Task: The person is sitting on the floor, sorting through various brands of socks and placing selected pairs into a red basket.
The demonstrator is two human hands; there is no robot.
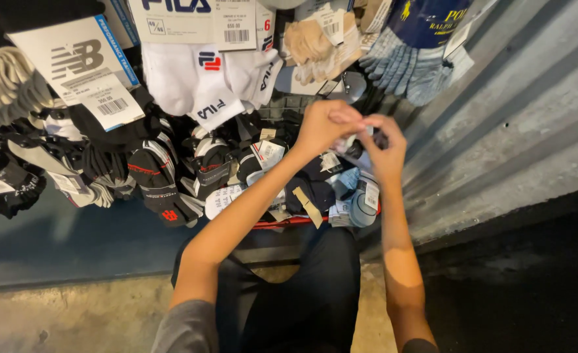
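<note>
My left hand (pixel 321 127) and my right hand (pixel 384 147) meet close together in front of a wall rack of hanging sock packs. Both pinch a small dark-and-white item (pixel 361 134) between them, mostly hidden by the fingers, so I cannot tell exactly what it is. Just below the hands hang dark navy and light blue sock packs (pixel 351 196) with paper tags. My forearms reach up from the bottom of the view over my dark trousers (pixel 302 294).
White sock packs (pixel 204 78) with card labels hang at the top centre, black and grey packs (pixel 158 176) to the left, pale blue ones (pixel 413 65) at the top right. A grey corrugated metal wall (pixel 511 117) runs along the right. Concrete floor (pixel 73 314) lies below.
</note>
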